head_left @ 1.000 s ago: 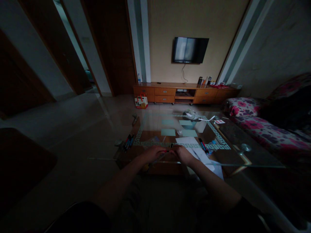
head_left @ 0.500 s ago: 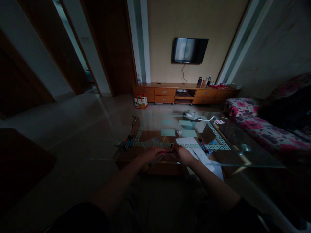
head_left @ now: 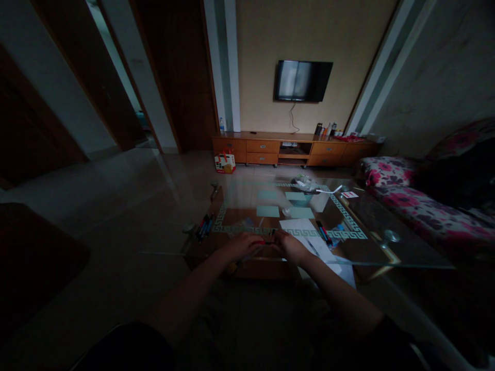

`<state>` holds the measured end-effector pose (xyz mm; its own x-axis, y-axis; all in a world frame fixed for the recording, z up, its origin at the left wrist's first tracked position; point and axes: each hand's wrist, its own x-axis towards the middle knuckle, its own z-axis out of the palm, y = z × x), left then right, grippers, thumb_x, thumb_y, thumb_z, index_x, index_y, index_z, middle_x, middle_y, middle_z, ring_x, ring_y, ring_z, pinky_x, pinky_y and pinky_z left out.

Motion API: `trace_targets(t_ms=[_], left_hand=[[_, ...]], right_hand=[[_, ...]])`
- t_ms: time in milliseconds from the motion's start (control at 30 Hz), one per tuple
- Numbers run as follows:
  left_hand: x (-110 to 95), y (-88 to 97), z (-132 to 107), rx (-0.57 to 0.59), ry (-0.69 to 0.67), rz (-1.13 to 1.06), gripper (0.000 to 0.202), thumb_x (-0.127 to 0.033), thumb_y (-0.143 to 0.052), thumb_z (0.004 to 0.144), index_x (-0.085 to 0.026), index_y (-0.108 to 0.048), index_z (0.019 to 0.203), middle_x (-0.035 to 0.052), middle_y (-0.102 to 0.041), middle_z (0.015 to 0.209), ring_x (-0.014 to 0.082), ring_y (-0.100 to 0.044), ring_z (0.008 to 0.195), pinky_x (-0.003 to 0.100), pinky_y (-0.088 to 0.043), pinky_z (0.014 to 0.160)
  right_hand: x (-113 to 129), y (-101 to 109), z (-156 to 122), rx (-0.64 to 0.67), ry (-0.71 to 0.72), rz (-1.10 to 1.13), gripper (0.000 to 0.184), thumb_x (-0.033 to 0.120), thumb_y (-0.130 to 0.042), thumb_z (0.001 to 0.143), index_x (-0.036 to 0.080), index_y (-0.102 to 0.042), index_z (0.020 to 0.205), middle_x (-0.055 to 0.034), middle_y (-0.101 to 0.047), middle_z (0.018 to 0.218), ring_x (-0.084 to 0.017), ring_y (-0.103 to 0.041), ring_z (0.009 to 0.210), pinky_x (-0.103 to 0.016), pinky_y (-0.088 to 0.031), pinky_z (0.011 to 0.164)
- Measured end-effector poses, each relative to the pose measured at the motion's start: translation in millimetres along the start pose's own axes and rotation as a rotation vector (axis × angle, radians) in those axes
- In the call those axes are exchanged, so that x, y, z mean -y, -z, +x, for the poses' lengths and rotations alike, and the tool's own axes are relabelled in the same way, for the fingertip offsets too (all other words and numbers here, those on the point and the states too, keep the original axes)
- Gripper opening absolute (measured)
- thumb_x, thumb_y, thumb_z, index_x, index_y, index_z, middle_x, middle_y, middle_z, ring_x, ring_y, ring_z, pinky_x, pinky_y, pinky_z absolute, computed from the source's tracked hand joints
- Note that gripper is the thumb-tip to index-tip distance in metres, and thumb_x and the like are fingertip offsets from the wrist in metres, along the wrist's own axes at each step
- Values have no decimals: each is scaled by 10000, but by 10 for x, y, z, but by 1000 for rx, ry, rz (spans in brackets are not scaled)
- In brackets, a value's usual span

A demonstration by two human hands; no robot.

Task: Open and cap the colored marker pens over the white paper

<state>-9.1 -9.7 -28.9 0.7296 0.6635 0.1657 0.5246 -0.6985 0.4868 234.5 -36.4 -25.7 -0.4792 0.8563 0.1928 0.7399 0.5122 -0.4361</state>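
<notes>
Over the near edge of the glass table point(head_left: 240, 195), a slim red-and-black marker point(head_left: 266, 242) lies level between both hands. My left hand point(head_left: 243, 245) is closed round its red end. At the dark end, the fingers of my right hand point(head_left: 288, 246) are pinched together and cover the tip. Sheets of white paper point(head_left: 296, 224) lie beside and under my right wrist. Several red, blue and black markers point(head_left: 324, 233) rest on the paper's right side. Another bunch of markers point(head_left: 204, 227) sits left of my left hand.
A plastic bag in a basket point(head_left: 305, 184), a white strip point(head_left: 328, 190) and a red-and-white card point(head_left: 349, 195) are at the table's far side. A flowered sofa point(head_left: 413, 203) stands to the right. Beyond are a low wooden cabinet point(head_left: 262, 146) and a paper bag point(head_left: 225, 162).
</notes>
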Motion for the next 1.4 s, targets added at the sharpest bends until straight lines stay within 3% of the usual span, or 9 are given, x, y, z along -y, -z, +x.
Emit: trace_targets(t_ms=[100, 200, 333, 533, 667, 767, 900, 1400], left_hand=[[-20, 14, -5, -7, 2, 5, 288, -374, -467, 977, -251, -662, 1148, 40, -703, 1087, 182, -636, 978, 268, -456, 861], [-29, 15, -8, -14, 6, 10, 280, -371, -476, 974, -251, -662, 1147, 36, -705, 1076, 177, -636, 969, 260, -454, 851], [-14, 5, -6, -28, 4, 9, 273, -364, -489, 969, -251, -663, 1146, 35, -703, 1091, 178, -632, 987, 263, -448, 873], [-16, 24, -11, -15, 8, 3, 284, -384, -475, 971, -234, -674, 1108, 48, -705, 1037, 182, -633, 942, 264, -455, 831], [-25, 28, -16, -17, 12, -5, 287, -388, -470, 972, -244, -664, 1126, 45, -701, 1046, 183, -633, 944, 265, -454, 831], [-21, 19, -10, -19, 17, 1, 287, -385, -461, 977, -252, -658, 1138, 38, -701, 1038, 184, -633, 943, 266, -451, 824], [-8, 12, -1, -12, 12, 4, 283, -379, -464, 977, -241, -659, 1128, 38, -700, 1041, 181, -628, 956, 268, -447, 841], [-19, 13, -10, -23, 24, 6, 272, -380, -473, 966, -226, -669, 1076, 45, -701, 1001, 175, -628, 898, 257, -451, 796]], right_hand=[[23, 23, -27, -1, -9, 31, 188, 235, -654, 856, 182, -570, 1015, -72, -612, 1008, -188, -587, 875, -275, -447, 768], [57, 46, -41, -16, 5, 54, 178, 309, -585, 921, 189, -573, 1052, -72, -610, 1015, -184, -589, 879, -277, -448, 780], [68, 43, -26, 7, 37, 21, 212, 293, -453, 990, 186, -612, 899, -72, -601, 956, -177, -589, 866, -285, -443, 813], [39, 30, -16, -5, -15, 22, 101, 262, -575, 921, 176, -590, 972, -80, -602, 983, -187, -589, 865, -292, -453, 793], [46, 47, -31, 5, -35, 38, 172, 205, -625, 865, 182, -573, 1028, -76, -596, 1033, -180, -587, 862, -281, -453, 775], [63, 54, -37, -13, -9, 39, 168, 265, -591, 906, 182, -577, 1051, -77, -599, 1033, -187, -590, 896, -285, -452, 799], [71, 48, -24, -3, 44, 3, 199, 267, -455, 984, 184, -620, 911, -65, -600, 936, -175, -590, 856, -283, -446, 803], [85, 72, -9, -33, -7, 33, 91, 185, -598, 880, 177, -598, 971, -66, -596, 966, -169, -584, 818, -263, -449, 731]])
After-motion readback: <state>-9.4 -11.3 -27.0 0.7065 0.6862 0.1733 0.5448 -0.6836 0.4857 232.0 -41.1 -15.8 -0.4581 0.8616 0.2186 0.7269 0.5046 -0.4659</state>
